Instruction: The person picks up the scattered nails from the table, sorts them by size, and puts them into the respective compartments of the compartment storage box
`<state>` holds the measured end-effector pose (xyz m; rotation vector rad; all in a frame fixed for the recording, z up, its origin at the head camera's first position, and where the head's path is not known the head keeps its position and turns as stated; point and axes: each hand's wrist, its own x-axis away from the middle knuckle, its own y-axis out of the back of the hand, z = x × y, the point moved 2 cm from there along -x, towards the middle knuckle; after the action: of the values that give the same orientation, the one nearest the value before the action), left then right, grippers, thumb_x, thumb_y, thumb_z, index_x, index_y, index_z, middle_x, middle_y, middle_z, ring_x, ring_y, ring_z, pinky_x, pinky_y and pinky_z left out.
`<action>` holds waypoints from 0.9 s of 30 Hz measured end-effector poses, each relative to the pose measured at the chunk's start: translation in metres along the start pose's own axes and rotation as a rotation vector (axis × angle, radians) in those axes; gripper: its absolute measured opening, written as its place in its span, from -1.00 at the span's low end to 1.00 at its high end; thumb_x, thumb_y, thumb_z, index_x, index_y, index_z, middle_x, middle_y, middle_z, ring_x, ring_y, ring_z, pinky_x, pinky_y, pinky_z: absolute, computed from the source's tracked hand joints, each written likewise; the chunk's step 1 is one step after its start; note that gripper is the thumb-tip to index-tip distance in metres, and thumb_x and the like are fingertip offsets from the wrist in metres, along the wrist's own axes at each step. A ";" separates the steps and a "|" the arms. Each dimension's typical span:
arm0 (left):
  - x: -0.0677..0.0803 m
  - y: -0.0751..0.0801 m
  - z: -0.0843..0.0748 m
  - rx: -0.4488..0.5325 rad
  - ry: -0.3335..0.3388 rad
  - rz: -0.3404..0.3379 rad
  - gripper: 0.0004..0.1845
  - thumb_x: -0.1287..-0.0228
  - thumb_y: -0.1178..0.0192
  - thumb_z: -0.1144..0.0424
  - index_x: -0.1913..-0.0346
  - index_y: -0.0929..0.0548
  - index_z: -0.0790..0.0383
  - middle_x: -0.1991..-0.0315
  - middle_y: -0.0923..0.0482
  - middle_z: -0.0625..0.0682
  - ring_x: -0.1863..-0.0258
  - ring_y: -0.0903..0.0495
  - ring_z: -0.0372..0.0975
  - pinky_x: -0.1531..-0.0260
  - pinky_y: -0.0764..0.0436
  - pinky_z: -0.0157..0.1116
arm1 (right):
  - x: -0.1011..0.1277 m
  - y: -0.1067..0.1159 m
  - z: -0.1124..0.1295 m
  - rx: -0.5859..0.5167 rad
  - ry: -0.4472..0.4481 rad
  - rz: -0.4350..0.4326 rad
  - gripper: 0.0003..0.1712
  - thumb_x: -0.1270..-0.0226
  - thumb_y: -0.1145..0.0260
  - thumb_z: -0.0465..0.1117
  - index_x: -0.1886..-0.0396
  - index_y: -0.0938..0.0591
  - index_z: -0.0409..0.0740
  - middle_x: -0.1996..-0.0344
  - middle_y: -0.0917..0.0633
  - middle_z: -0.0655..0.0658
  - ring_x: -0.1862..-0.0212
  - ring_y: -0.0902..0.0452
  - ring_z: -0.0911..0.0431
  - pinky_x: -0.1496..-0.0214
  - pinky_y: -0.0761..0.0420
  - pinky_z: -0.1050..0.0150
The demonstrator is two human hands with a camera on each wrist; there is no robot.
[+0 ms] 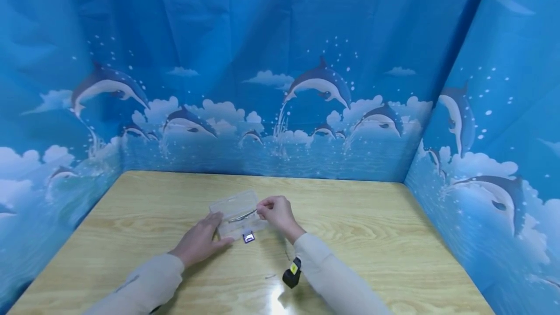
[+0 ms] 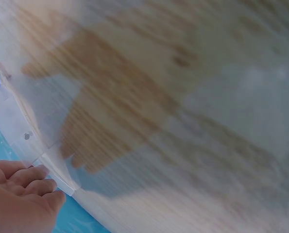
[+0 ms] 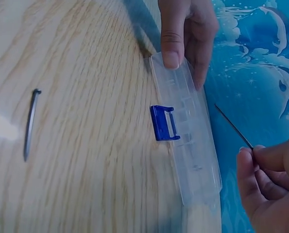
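Observation:
A clear plastic case (image 1: 236,210) with a blue latch (image 1: 248,237) lies open at the middle of the wooden table. My left hand (image 1: 201,239) grips its left end; in the right wrist view its thumb (image 3: 172,43) presses on the end of the case (image 3: 185,141), fingers behind, near the blue latch (image 3: 163,123). My right hand (image 1: 274,213) pinches a thin metal pin (image 1: 242,216) over the case. That pin (image 3: 232,127) sticks out from the right hand's fingertips (image 3: 253,153). In the blurred left wrist view, curled left fingers (image 2: 27,187) touch the case edge (image 2: 25,114).
A second dark pin (image 3: 31,121) lies loose on the table (image 1: 372,227) near me, also seen as a small pin (image 1: 270,276) by my right sleeve. Blue dolphin-print curtains (image 1: 280,86) wall the table at the back and both sides.

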<state>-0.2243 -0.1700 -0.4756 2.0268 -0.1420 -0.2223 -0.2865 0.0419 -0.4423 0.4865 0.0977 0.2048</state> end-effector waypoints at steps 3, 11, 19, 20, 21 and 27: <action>0.000 0.000 0.000 -0.002 -0.001 -0.002 -0.08 -0.13 -0.29 -0.18 -0.36 -0.29 0.44 -0.36 -0.25 0.34 -0.34 -0.24 0.21 -0.31 -0.26 0.15 | -0.005 -0.006 0.001 -0.005 0.000 -0.001 -0.91 -0.27 -0.29 -0.37 0.36 -0.71 -0.31 0.55 -0.70 -0.10 0.49 -0.60 0.21 0.41 -0.66 0.38; -0.001 -0.001 0.001 -0.010 0.007 0.010 -0.09 -0.15 -0.28 -0.18 -0.35 -0.29 0.44 -0.36 -0.25 0.34 -0.33 -0.25 0.21 -0.31 -0.27 0.15 | -0.011 -0.017 -0.010 0.043 0.012 -0.017 -0.92 -0.22 -0.32 -0.40 0.42 -0.71 -0.31 0.57 -0.69 -0.09 0.53 -0.53 0.24 0.47 -0.58 0.42; 0.000 0.001 0.000 -0.012 0.018 0.019 -0.08 -0.15 -0.27 -0.20 -0.35 -0.30 0.44 -0.35 -0.26 0.34 -0.33 -0.25 0.21 -0.31 -0.27 0.14 | -0.013 -0.022 -0.016 0.077 0.031 -0.063 -0.93 -0.17 -0.32 -0.41 0.45 -0.72 -0.30 0.58 -0.70 -0.09 0.56 -0.52 0.26 0.50 -0.56 0.43; 0.000 0.001 0.001 -0.013 0.013 0.018 -0.08 -0.15 -0.27 -0.20 -0.35 -0.30 0.45 -0.35 -0.26 0.35 -0.33 -0.25 0.22 -0.30 -0.28 0.14 | -0.013 -0.023 -0.016 0.078 0.025 -0.065 -0.92 -0.18 -0.32 -0.41 0.45 -0.72 -0.30 0.58 -0.70 -0.09 0.56 -0.51 0.26 0.50 -0.56 0.43; 0.000 0.001 0.001 -0.012 0.009 0.016 -0.08 -0.15 -0.27 -0.20 -0.35 -0.30 0.46 -0.35 -0.27 0.35 -0.33 -0.25 0.22 -0.30 -0.28 0.15 | -0.013 -0.023 -0.015 0.080 0.015 -0.068 -0.92 -0.18 -0.32 -0.40 0.45 -0.72 -0.28 0.58 -0.70 -0.07 0.56 -0.50 0.27 0.49 -0.55 0.44; 0.000 0.001 0.000 -0.005 -0.007 0.003 -0.07 -0.15 -0.26 -0.21 -0.34 -0.30 0.47 -0.34 -0.27 0.36 -0.33 -0.26 0.22 -0.30 -0.28 0.14 | -0.014 -0.023 -0.013 0.048 -0.021 -0.076 -0.90 -0.19 -0.29 -0.38 0.42 -0.73 -0.25 0.58 -0.68 -0.04 0.54 -0.50 0.25 0.48 -0.56 0.41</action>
<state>-0.2240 -0.1709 -0.4749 2.0212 -0.1493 -0.2277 -0.2982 0.0246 -0.4635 0.5318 0.1003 0.1229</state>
